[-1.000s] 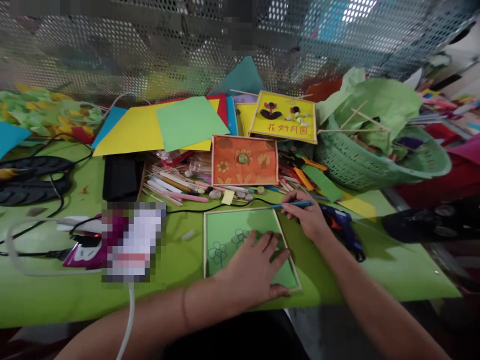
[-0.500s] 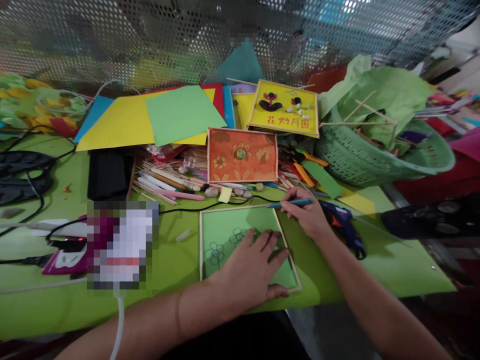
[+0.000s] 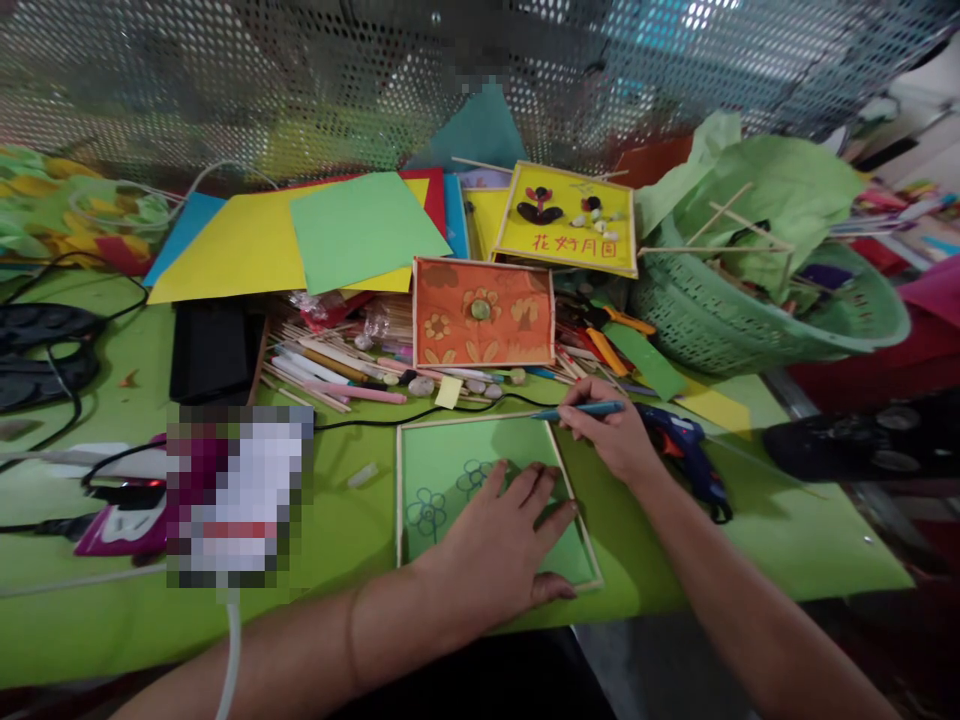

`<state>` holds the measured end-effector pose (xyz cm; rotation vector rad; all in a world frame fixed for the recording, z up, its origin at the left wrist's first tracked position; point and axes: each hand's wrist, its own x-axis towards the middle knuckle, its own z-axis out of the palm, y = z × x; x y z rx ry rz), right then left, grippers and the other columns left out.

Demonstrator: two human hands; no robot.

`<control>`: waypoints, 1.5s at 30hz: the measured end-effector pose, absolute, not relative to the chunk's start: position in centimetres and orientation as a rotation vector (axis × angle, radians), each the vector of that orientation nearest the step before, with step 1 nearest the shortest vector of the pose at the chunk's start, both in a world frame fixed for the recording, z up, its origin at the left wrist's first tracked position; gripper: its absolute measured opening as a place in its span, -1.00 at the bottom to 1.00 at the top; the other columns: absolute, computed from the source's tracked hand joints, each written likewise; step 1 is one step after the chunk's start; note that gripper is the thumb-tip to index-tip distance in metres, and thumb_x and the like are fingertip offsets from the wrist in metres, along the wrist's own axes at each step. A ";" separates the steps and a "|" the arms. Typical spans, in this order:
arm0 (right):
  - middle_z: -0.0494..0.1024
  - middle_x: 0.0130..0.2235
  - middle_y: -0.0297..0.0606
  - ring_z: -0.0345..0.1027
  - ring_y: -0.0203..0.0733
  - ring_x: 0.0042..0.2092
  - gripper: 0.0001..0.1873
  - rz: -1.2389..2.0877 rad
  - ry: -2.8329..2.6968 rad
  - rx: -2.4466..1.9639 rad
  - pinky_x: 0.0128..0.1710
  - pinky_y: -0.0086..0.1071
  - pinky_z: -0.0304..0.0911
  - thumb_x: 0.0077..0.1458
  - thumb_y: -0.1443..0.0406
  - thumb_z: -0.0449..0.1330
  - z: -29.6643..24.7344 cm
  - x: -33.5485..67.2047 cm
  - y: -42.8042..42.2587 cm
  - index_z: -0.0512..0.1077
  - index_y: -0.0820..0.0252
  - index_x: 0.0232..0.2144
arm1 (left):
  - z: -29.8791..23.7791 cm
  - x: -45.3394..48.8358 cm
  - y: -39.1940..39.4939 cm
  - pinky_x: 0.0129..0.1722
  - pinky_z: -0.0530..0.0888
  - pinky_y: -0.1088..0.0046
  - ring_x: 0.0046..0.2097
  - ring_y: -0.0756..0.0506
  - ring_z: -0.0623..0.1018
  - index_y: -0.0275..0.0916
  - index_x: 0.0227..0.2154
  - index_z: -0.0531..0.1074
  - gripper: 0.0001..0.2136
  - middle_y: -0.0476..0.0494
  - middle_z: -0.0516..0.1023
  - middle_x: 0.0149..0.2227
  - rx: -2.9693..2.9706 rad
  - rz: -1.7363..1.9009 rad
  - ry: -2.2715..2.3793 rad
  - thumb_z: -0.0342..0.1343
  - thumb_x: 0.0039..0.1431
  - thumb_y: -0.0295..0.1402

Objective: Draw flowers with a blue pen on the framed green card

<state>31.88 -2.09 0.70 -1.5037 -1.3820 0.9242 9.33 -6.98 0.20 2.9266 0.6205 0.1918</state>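
Observation:
A green sheet framed with thin wooden sticks [image 3: 517,440] lies on the table in front of me, with flowers drawn on it in dark outline. My left hand [image 3: 506,540] rests flat on that sheet, fingers spread, and covers its lower middle. My right hand [image 3: 606,430] grips a blue pen [image 3: 592,409] over the frame's upper right corner. The pen's tip points left, close to the top stick; whether it touches the sheet I cannot tell. A small yellow paper piece [image 3: 449,392] sits just beyond the frame.
Behind the sheet stand an orange flower picture [image 3: 484,312] and a yellow framed picture [image 3: 568,220], near pens and sticks. A green basket [image 3: 787,310] is at the right. A blue glue gun [image 3: 694,455] lies by my right forearm. Cables and a power strip [image 3: 124,525] occupy the left.
The pen and right hand have barely moved. My left hand stays flat on the green sheet. The whole view has shifted very slightly.

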 end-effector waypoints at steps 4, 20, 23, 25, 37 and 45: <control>0.47 -0.52 -0.39 0.23 -0.31 -0.54 -0.79 0.921 -1.389 -1.499 -0.53 -0.42 0.17 0.02 0.17 0.34 0.8 31.8 -2.1 0.40 0.11 -0.43 | 0.2 9.4 -7.1 0.31 0.28 -0.09 0.36 -0.33 0.32 -0.21 0.37 0.24 -0.29 -0.37 0.30 0.39 2.922 0.176 0.616 -0.07 0.38 0.20; 0.47 -0.50 -0.38 0.25 -0.30 -0.52 -0.74 0.943 -1.404 -1.503 -0.53 -0.42 0.20 0.04 0.11 0.35 0.8 31.7 -2.2 0.42 0.12 -0.41 | 0.1 9.3 -7.0 0.31 0.27 -0.08 0.36 -0.32 0.32 -0.18 0.37 0.23 -0.30 -0.35 0.30 0.39 2.925 0.193 0.617 -0.10 0.39 0.21; 0.48 -0.50 -0.37 0.25 -0.29 -0.52 -0.73 0.942 -1.409 -1.495 -0.53 -0.42 0.20 0.04 0.10 0.36 1.0 31.6 -2.2 0.41 0.12 -0.42 | 0.1 9.3 -7.0 0.31 0.26 -0.09 0.36 -0.32 0.32 -0.19 0.36 0.24 -0.31 -0.36 0.30 0.39 2.925 0.193 0.613 -0.10 0.40 0.20; 0.48 -0.50 -0.37 0.24 -0.30 -0.52 -0.74 0.947 -1.408 -1.487 -0.53 -0.42 0.20 0.04 0.11 0.36 1.1 31.6 -2.1 0.42 0.12 -0.43 | 0.2 9.3 -6.9 0.31 0.25 -0.09 0.36 -0.32 0.33 -0.19 0.36 0.24 -0.31 -0.36 0.30 0.39 2.918 0.177 0.612 -0.09 0.40 0.19; 0.49 -0.52 -0.36 0.24 -0.30 -0.54 -0.71 0.970 -1.405 -1.487 -0.53 -0.42 0.20 0.03 0.08 0.37 1.3 31.6 -2.0 0.42 0.12 -0.47 | 0.6 9.3 -6.8 0.31 0.27 -0.09 0.37 -0.32 0.31 -0.19 0.37 0.23 -0.31 -0.35 0.31 0.38 2.896 0.147 0.611 -0.08 0.39 0.19; 0.48 -0.55 -0.36 0.23 -0.31 -0.55 -0.70 0.972 -1.406 -1.498 -0.54 -0.42 0.18 0.02 0.09 0.37 1.4 31.8 -2.1 0.40 0.12 -0.49 | 0.4 9.3 -6.8 0.31 0.27 -0.10 0.36 -0.32 0.31 -0.18 0.37 0.23 -0.31 -0.36 0.30 0.39 2.905 0.169 0.615 -0.08 0.39 0.19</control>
